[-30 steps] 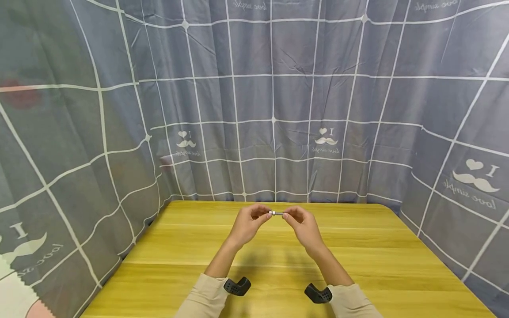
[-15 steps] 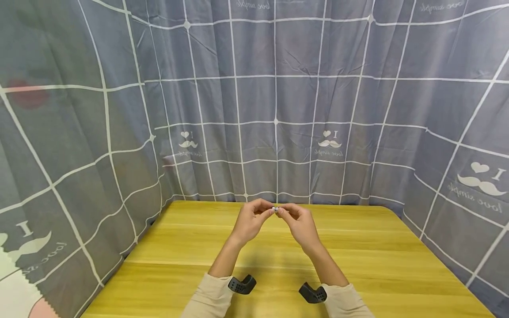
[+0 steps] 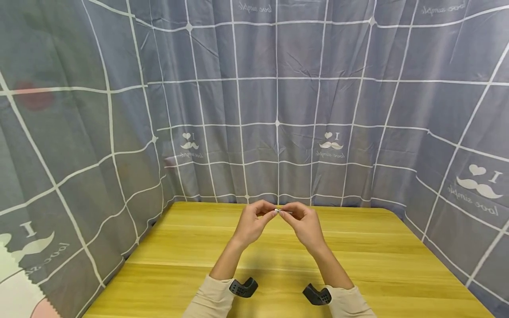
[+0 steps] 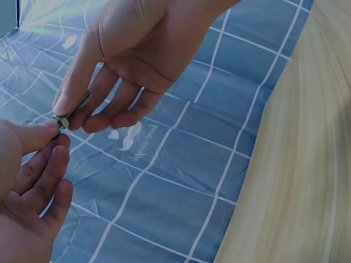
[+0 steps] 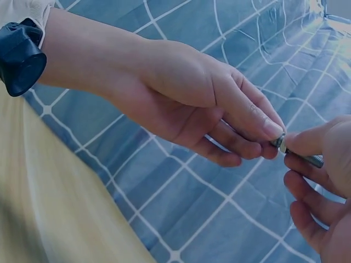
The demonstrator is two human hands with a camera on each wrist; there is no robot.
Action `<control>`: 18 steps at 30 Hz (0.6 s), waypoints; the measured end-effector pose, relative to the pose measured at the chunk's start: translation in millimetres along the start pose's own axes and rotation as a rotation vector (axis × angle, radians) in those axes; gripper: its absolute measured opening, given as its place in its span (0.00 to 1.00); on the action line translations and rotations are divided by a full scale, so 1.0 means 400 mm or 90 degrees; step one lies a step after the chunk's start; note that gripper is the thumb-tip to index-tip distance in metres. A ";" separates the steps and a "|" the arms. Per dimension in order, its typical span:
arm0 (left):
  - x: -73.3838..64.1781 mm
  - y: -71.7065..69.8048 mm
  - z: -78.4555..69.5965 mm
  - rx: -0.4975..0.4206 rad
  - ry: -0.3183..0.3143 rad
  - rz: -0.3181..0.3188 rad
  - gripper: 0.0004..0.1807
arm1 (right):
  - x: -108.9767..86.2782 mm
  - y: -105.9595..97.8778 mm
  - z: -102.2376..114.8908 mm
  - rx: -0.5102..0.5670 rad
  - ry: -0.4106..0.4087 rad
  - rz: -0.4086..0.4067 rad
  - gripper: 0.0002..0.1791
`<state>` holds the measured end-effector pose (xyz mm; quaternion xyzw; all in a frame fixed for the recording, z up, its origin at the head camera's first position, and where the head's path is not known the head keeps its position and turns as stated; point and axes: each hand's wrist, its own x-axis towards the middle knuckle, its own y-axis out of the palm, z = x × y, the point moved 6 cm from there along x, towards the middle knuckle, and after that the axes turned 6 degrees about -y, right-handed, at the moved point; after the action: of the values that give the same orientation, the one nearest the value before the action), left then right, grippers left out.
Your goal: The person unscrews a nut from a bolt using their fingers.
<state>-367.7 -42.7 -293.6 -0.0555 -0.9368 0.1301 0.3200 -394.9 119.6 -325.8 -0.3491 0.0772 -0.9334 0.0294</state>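
Note:
A small metal bolt [image 5: 315,160] is held up between both hands above the far part of the table. Its threaded shank [image 4: 83,102] points toward the right-hand side. A nut [image 4: 64,121] sits on it between the fingertips of the two hands. My left hand [image 3: 251,223] pinches the head end with thumb and forefinger, hiding most of the head. With thumb and forefinger, my right hand [image 3: 303,224] pinches the bolt at the nut, and the shank end sticks out past the fingers. The other fingers of both hands are loosely curled.
The yellow wood-grain table [image 3: 191,251] extends beneath both arms. A grey curtain [image 3: 258,101] with white grid lines hangs behind it and along both sides. Black wrist cameras [image 3: 244,287] are worn at both sleeves.
My right hand has shifted left from the shank's far end to the nut, so the fingertips of both hands now nearly meet. My left hand has moved slightly right.

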 end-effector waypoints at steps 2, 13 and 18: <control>0.000 0.003 0.000 -0.004 -0.001 0.001 0.04 | -0.001 -0.006 0.004 0.000 -0.016 -0.001 0.07; -0.004 0.005 0.001 -0.009 0.007 0.002 0.03 | -0.012 -0.003 0.000 -0.075 -0.016 0.004 0.08; -0.002 0.000 0.003 -0.011 0.001 0.000 0.03 | -0.008 0.000 0.003 -0.079 -0.038 0.008 0.07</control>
<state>-367.8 -43.0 -295.0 -0.0585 -0.9376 0.1220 0.3204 -391.8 119.6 -326.8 -0.3778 0.1362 -0.9157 0.0155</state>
